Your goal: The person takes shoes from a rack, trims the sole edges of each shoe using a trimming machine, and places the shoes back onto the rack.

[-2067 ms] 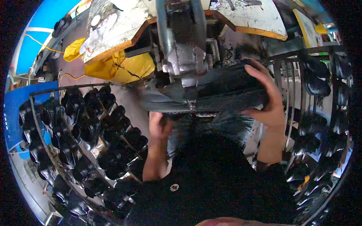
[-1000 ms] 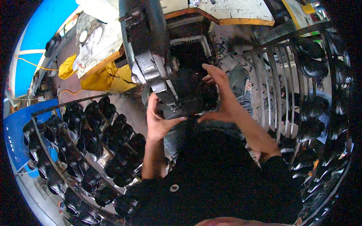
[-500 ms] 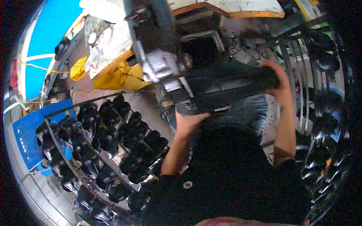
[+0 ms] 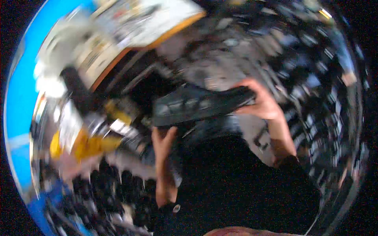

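Head view, and everything is smeared with motion; my head has swung since half a second ago, so the grey machine head that stood upper middle then is now only a dark blurred upright at the left (image 4: 76,92). The long black shoe with a moulded sole (image 4: 197,104) lies level across the middle, clear of that machine where a second ago it was pressed up against it; I judge the work at the machine is done for this one and the shoe is coming away. My right hand (image 4: 262,102) has its fingers curled closed round the right end of the shoe; my left hand (image 4: 163,139) sits under the left end, thumb and fingers spread half open and cupping the sole from below, touching it. One shoe in hand, counted; two hands, both mine. Below left the rack of dark shoes (image 4: 106,188) is a blur, too many and too smeared to count; same at the right, a wire rack with dark shapes (image 4: 323,118). One yellow cloth-like lump (image 4: 84,143) at the left; a pale orange-edged bench (image 4: 141,23) above.
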Demonstrator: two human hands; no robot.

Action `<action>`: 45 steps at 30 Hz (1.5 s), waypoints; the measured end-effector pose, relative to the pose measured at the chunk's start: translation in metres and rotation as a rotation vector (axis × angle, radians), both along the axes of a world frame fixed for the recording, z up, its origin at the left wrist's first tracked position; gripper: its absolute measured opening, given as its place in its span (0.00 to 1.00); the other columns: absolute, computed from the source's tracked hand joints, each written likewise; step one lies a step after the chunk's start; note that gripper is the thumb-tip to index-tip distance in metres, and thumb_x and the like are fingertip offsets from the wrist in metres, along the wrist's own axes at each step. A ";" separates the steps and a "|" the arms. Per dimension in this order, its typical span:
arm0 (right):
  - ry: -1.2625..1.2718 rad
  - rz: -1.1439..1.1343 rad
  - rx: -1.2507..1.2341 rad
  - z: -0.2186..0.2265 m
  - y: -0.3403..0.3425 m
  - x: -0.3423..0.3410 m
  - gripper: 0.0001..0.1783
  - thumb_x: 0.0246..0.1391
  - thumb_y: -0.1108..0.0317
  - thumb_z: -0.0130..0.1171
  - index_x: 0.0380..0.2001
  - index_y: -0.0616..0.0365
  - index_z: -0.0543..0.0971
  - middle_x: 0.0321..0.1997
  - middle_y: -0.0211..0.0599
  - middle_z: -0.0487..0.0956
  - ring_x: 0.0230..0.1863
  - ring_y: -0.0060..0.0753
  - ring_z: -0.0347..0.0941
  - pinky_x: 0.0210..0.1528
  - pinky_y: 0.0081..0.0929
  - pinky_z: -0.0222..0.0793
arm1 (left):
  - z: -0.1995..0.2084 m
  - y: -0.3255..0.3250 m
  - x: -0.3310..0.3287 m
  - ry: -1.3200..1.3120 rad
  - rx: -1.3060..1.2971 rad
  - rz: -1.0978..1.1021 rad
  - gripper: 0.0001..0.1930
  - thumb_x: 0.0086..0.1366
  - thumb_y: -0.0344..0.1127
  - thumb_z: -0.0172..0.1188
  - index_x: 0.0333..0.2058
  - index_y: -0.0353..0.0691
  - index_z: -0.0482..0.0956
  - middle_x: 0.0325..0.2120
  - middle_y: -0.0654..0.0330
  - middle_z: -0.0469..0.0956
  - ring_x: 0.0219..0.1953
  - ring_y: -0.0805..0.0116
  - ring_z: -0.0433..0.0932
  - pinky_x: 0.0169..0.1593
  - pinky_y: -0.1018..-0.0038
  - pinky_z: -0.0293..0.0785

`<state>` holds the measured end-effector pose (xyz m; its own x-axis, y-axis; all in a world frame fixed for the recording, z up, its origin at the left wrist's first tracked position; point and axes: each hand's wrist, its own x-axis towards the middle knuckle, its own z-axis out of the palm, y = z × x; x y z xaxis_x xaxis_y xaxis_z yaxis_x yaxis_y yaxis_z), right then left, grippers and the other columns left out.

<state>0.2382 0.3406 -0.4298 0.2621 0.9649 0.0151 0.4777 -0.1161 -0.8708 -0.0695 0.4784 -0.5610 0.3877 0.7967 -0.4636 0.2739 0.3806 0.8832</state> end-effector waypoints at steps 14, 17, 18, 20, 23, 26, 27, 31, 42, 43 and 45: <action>-1.036 -1.366 -0.030 -0.030 -0.255 0.004 0.32 0.42 0.82 0.69 0.54 0.55 0.76 0.53 0.42 0.80 0.55 0.41 0.77 0.59 0.33 0.70 | -0.146 0.060 0.054 0.008 0.333 -0.745 0.28 0.66 0.32 0.63 0.62 0.31 0.66 0.61 0.44 0.70 0.64 0.53 0.69 0.66 0.64 0.62; -1.197 -1.310 -0.170 -0.105 -0.238 0.070 0.34 0.36 0.87 0.64 0.51 0.53 0.76 0.61 0.33 0.75 0.64 0.43 0.68 0.65 0.36 0.65 | -0.095 0.043 0.067 0.090 0.451 -0.778 0.28 0.66 0.32 0.63 0.62 0.32 0.66 0.60 0.44 0.70 0.63 0.54 0.70 0.65 0.64 0.63; -1.182 -1.284 -0.165 -0.118 -0.227 0.092 0.34 0.38 0.84 0.65 0.53 0.52 0.76 0.62 0.32 0.74 0.65 0.44 0.66 0.67 0.36 0.63 | -0.090 0.041 0.063 0.108 0.456 -0.764 0.28 0.66 0.32 0.63 0.62 0.32 0.66 0.60 0.44 0.70 0.63 0.54 0.70 0.65 0.64 0.63; -1.090 -1.191 -0.241 -0.135 -0.228 0.117 0.38 0.40 0.80 0.67 0.59 0.50 0.71 0.64 0.36 0.70 0.66 0.47 0.63 0.68 0.36 0.62 | -0.090 0.032 0.065 0.140 0.528 -0.802 0.28 0.66 0.31 0.63 0.62 0.32 0.65 0.60 0.44 0.70 0.63 0.54 0.70 0.65 0.65 0.64; -1.119 -1.199 -0.466 -0.128 -0.239 0.136 0.47 0.39 0.75 0.72 0.66 0.49 0.64 0.67 0.39 0.66 0.69 0.49 0.59 0.68 0.45 0.59 | -0.090 0.028 0.055 0.096 0.392 -0.718 0.29 0.66 0.31 0.63 0.63 0.31 0.65 0.61 0.44 0.70 0.63 0.54 0.70 0.65 0.65 0.64; -1.227 -1.351 -0.600 -0.135 -0.309 0.168 0.46 0.41 0.75 0.71 0.66 0.49 0.64 0.67 0.39 0.66 0.68 0.49 0.60 0.67 0.46 0.60 | -0.109 0.025 0.039 0.064 0.330 -0.644 0.30 0.66 0.31 0.63 0.63 0.30 0.63 0.61 0.44 0.70 0.63 0.53 0.69 0.65 0.65 0.63; -1.146 -1.316 -0.612 -0.136 -0.337 0.177 0.45 0.41 0.75 0.70 0.66 0.50 0.64 0.67 0.40 0.67 0.67 0.49 0.62 0.67 0.45 0.60 | -0.115 0.025 0.038 0.067 0.324 -0.651 0.30 0.66 0.31 0.63 0.63 0.30 0.63 0.61 0.44 0.70 0.63 0.53 0.69 0.65 0.65 0.63; -1.185 -1.353 -0.400 -0.097 -0.368 0.177 0.31 0.51 0.68 0.66 0.60 0.58 0.70 0.58 0.49 0.74 0.60 0.54 0.69 0.64 0.43 0.65 | -0.096 0.013 0.061 0.126 0.361 -0.750 0.29 0.66 0.29 0.62 0.63 0.30 0.64 0.60 0.45 0.71 0.62 0.56 0.70 0.65 0.66 0.64; -1.200 -0.780 0.264 0.018 -0.168 -0.008 0.29 0.52 0.60 0.64 0.53 0.66 0.73 0.49 0.54 0.75 0.50 0.54 0.72 0.57 0.48 0.66 | -0.059 0.017 0.086 -0.126 0.258 -0.664 0.29 0.62 0.29 0.66 0.62 0.34 0.69 0.57 0.52 0.75 0.57 0.62 0.74 0.61 0.69 0.67; -1.169 -0.717 0.390 0.013 -0.159 -0.007 0.30 0.54 0.57 0.63 0.55 0.66 0.71 0.50 0.53 0.75 0.50 0.53 0.72 0.57 0.50 0.66 | -0.053 0.019 0.082 -0.152 0.254 -0.722 0.32 0.62 0.29 0.67 0.64 0.36 0.66 0.58 0.51 0.73 0.59 0.62 0.73 0.62 0.68 0.67; -0.880 -0.571 0.600 0.001 -0.118 -0.006 0.31 0.55 0.56 0.61 0.56 0.65 0.70 0.51 0.54 0.75 0.51 0.52 0.72 0.58 0.50 0.66 | -0.048 0.023 0.070 -0.267 0.126 -0.603 0.36 0.62 0.30 0.67 0.67 0.39 0.61 0.62 0.51 0.69 0.60 0.60 0.71 0.62 0.65 0.68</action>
